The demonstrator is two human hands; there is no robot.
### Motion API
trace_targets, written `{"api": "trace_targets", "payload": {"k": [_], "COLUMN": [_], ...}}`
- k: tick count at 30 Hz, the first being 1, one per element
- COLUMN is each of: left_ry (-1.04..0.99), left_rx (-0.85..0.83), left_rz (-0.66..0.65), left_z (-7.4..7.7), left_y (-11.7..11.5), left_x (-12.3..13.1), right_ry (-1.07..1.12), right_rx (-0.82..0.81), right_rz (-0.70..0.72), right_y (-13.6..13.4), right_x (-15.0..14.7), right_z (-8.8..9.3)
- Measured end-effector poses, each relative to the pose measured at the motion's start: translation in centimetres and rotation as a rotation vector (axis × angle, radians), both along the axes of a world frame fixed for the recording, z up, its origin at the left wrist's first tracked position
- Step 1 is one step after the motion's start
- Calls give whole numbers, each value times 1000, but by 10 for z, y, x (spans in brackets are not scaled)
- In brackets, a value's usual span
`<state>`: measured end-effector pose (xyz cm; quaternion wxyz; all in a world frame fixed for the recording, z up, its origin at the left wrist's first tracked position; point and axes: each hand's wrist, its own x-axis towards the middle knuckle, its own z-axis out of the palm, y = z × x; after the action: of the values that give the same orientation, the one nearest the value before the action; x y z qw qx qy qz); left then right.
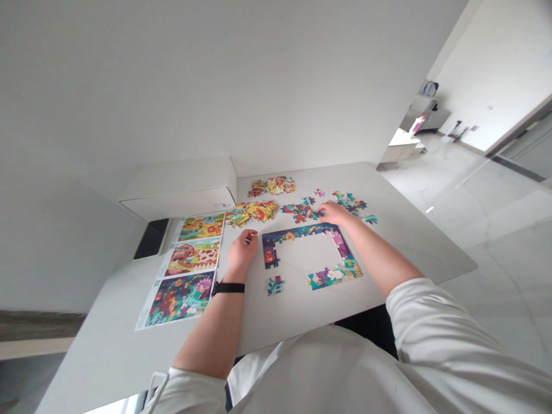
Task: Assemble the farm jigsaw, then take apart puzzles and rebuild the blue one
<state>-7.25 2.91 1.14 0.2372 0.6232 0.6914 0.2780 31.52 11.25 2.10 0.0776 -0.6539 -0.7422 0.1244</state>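
My right hand (334, 213) reaches over the table, its fingers pinched down at the right end of a pile of dark blue and red puzzle pieces (301, 211). My left hand (242, 248) rests left of the puzzle frame with its fingers curled; what they hold, if anything, is too small to make out. Between my forearms lies a partly joined puzzle border (297, 232), with a gap in its lower left and an open middle. A separate teal joined section (275, 286) sits below the border's left side.
A printed picture sheet (172, 280) lies at left, beside a dark phone (151, 238) and a white box (181, 187). Yellow pieces (254, 213) and red-yellow pieces (273, 185) form piles behind. Loose teal pieces (349, 202) lie back right, near the table's edge.
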Motion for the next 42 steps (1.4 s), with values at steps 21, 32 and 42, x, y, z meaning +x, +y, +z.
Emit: {"api": "trace_targets", "payload": {"k": [21, 32, 42], "left_ry": [290, 438, 358], "left_rx": [222, 179, 241], "left_rz": [-490, -700, -591], "left_z": [27, 5, 4], "left_y": [52, 79, 100], "left_x": [107, 109, 108], "right_ry": [-43, -62, 2], "right_rx": [120, 147, 186], "right_rz": [184, 28, 183], "right_y": [-12, -21, -7], "right_x": [-14, 10, -16], "right_z": [-6, -16, -15]}}
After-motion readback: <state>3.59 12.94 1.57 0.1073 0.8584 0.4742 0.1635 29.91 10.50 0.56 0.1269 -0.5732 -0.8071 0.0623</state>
